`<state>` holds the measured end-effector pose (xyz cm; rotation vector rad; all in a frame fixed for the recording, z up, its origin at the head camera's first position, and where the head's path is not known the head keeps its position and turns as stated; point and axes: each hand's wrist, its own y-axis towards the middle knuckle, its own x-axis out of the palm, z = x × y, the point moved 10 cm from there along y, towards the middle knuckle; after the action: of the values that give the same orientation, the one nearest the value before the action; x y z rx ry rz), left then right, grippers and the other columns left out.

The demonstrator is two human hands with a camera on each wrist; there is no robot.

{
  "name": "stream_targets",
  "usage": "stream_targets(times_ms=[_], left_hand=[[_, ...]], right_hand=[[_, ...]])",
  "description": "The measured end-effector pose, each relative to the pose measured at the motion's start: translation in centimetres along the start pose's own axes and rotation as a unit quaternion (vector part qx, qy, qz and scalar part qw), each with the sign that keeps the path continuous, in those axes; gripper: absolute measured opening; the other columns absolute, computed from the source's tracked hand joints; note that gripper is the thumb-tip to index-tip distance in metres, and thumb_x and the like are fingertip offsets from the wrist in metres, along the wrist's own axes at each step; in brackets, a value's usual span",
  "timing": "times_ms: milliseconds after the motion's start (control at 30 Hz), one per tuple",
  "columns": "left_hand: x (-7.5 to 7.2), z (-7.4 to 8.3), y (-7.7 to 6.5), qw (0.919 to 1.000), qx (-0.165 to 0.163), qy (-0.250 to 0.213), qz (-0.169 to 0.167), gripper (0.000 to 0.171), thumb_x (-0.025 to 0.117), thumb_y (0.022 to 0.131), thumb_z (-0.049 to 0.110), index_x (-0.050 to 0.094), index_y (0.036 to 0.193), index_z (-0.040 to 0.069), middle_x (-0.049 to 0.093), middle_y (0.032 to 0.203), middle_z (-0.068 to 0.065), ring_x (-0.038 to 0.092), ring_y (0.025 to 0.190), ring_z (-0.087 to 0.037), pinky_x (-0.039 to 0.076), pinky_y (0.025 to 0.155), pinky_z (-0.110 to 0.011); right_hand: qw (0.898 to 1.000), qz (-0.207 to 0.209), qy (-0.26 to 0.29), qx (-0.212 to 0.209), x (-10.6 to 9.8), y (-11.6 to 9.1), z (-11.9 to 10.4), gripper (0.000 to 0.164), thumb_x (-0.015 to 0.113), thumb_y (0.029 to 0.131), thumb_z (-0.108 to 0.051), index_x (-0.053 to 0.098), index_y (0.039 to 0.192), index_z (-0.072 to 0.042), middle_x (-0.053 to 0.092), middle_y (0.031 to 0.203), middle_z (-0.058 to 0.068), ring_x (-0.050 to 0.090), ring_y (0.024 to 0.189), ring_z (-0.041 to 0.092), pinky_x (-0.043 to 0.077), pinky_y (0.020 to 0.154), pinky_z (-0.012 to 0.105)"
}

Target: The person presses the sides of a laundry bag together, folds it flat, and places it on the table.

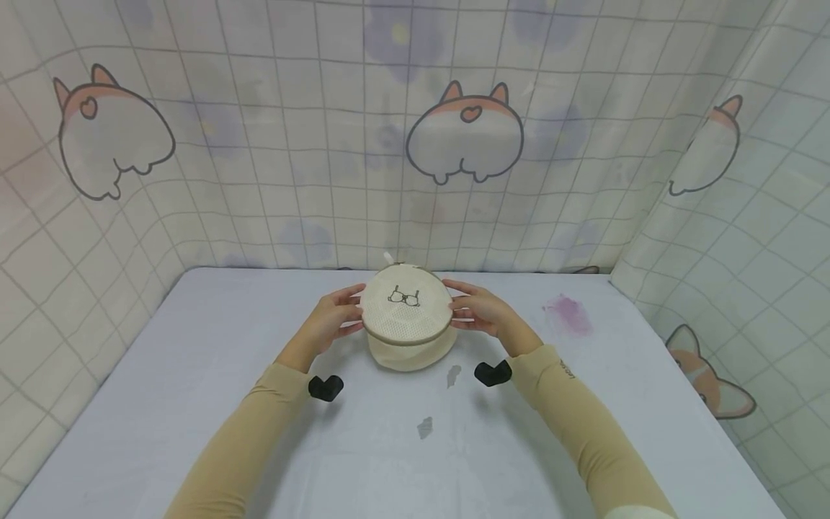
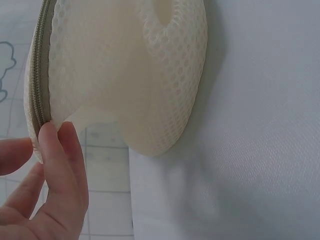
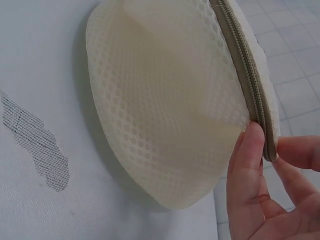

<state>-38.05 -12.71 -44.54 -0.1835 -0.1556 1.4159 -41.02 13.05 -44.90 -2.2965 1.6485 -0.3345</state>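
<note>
A round cream mesh laundry bag (image 1: 405, 317) sits toward the back of the table, its lid tilted and printed with a pair of glasses. My left hand (image 1: 326, 317) pinches the left side of the lid rim, fingertips against the zipper (image 2: 42, 65) in the left wrist view. On the opposite side my right hand (image 1: 488, 311) grips the rim between thumb and fingers, right at the zipper band (image 3: 245, 65). Below the rim the soft honeycomb mesh side (image 3: 150, 110) sags and folds inward. A small white tab (image 1: 388, 257) sticks up at the back of the lid.
The white table (image 1: 363, 461) has grey patches (image 1: 424, 427) in front of the bag and a pink stain (image 1: 568, 315) at the right. A grid-patterned curtain (image 1: 292, 144) with cartoon animals surrounds the back and sides. Black heart-shaped pieces (image 1: 326, 388) show by both wrists.
</note>
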Motion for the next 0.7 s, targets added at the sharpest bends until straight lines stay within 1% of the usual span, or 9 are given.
stream_targets(times_ms=[167,367,567,700], left_hand=[[-0.06,-0.04,0.01,1.0000,-0.002,-0.004,0.004,0.062,0.052,0.099,-0.002,0.039,0.159,0.009,0.045,0.152,-0.020,0.060,0.102,-0.017,0.052,0.100,-0.035],[-0.06,-0.21,0.10,1.0000,-0.003,-0.003,0.007,0.061,0.052,0.100,-0.001,0.039,0.159,0.010,0.044,0.151,-0.020,0.059,0.101,-0.016,0.054,0.096,-0.032],[0.11,-0.40,0.03,1.0000,0.000,-0.001,0.006,0.061,0.051,0.100,-0.002,0.038,0.159,0.009,0.044,0.152,-0.021,0.059,0.101,-0.017,0.053,0.099,-0.034],[0.20,-0.36,-0.04,1.0000,0.002,0.000,0.008,0.061,0.051,0.100,-0.002,0.039,0.158,0.009,0.045,0.151,-0.021,0.059,0.100,-0.017,0.053,0.098,-0.034]], right_hand=[[1.000,0.004,-0.002,0.001,-0.10,0.13,0.09,0.064,0.052,0.101,0.003,0.038,0.160,-0.016,0.054,0.115,0.009,0.063,0.087,0.012,0.058,0.077,0.027],[1.000,0.003,-0.004,0.001,-0.12,-0.03,0.09,0.064,0.052,0.101,0.002,0.037,0.161,-0.016,0.054,0.115,0.009,0.063,0.086,0.012,0.058,0.076,0.027],[1.000,0.002,-0.003,-0.002,0.00,-0.25,0.11,0.065,0.051,0.101,0.004,0.036,0.161,-0.014,0.053,0.114,0.009,0.061,0.084,0.012,0.058,0.075,0.026],[1.000,0.006,-0.009,0.002,-0.04,-0.26,0.26,0.064,0.051,0.101,0.003,0.036,0.161,-0.015,0.052,0.121,0.011,0.060,0.087,0.013,0.058,0.076,0.027]])
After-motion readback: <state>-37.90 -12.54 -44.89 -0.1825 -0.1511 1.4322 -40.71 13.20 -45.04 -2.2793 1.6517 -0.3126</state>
